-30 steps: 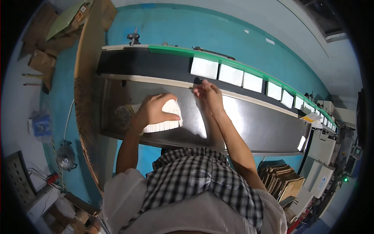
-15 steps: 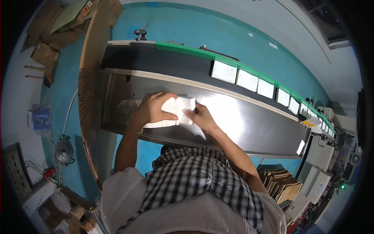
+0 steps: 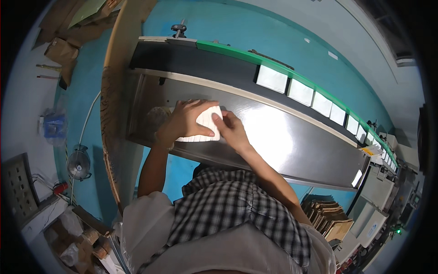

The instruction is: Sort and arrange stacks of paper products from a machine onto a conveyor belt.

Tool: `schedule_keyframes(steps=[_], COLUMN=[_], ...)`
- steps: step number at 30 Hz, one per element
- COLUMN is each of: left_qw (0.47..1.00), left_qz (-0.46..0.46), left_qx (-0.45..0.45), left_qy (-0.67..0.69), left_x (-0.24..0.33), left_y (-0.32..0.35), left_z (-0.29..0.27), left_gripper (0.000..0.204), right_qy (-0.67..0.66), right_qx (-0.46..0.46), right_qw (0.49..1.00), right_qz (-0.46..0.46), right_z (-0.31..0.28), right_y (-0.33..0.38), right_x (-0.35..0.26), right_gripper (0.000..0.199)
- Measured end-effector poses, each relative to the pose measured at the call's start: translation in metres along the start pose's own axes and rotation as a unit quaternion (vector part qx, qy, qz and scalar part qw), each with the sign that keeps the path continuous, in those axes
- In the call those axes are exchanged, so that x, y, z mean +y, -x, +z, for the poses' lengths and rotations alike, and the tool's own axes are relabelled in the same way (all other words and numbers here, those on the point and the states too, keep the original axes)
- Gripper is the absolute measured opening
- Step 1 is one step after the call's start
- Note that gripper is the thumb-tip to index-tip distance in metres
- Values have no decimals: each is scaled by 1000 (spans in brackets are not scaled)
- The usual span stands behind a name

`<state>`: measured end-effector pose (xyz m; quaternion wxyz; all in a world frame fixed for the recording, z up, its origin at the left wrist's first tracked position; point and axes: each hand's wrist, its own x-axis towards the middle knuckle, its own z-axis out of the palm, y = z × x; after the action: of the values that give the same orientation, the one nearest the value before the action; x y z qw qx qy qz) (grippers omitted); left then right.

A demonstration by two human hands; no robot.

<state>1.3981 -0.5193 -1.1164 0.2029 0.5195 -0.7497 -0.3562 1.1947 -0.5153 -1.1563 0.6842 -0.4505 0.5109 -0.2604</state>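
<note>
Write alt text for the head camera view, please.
Both hands, left hand and right hand, press on a stack of white cards lying on a shiny metal table. Behind it, white cards ride a dark conveyor belt.

Steel bench and the belt behind it

We saw a shiny metal bench (image 3: 292, 141) carrying a stack of white cards (image 3: 204, 125) near its left end, with a crumpled clear bag (image 3: 157, 116) just beside the stack. Behind it, a dark conveyor belt (image 3: 205, 61) with a green edge carried a row of white cards (image 3: 301, 91) spaced toward the right.
</note>
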Motion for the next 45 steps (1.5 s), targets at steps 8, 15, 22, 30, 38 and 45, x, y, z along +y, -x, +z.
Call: schedule_keyframes(steps=[8, 15, 22, 30, 38, 45], left_qw=[999, 999, 1000, 965, 817, 884], left_qz=[26, 3, -25, -54, -298, -256], left_qx=[38, 26, -1, 218, 491, 355], left_qy=[-6, 21, 8, -138, 48, -164], left_x=[-22, -30, -56, -53, -57, -73], left_y=[12, 18, 29, 72, 125, 115], left_z=[-15, -25, -43, -31, 14, -10], left_gripper=[76, 61, 58, 46, 43, 59], right_qy=[-61, -91, -270, 196, -68, 194], right_qx=[-66, -25, 160, -23, -55, -16], right_qw=[991, 982, 949, 980, 986, 981], right_qz=[103, 163, 27, -29, 142, -3], right_z=[14, 11, -11, 100, 104, 110], right_y=[-13, -13, -82, -46, -73, -67], right_x=[-10, 2, -4, -1, 17, 2], right_gripper=[41, 41, 16, 61, 41, 35])
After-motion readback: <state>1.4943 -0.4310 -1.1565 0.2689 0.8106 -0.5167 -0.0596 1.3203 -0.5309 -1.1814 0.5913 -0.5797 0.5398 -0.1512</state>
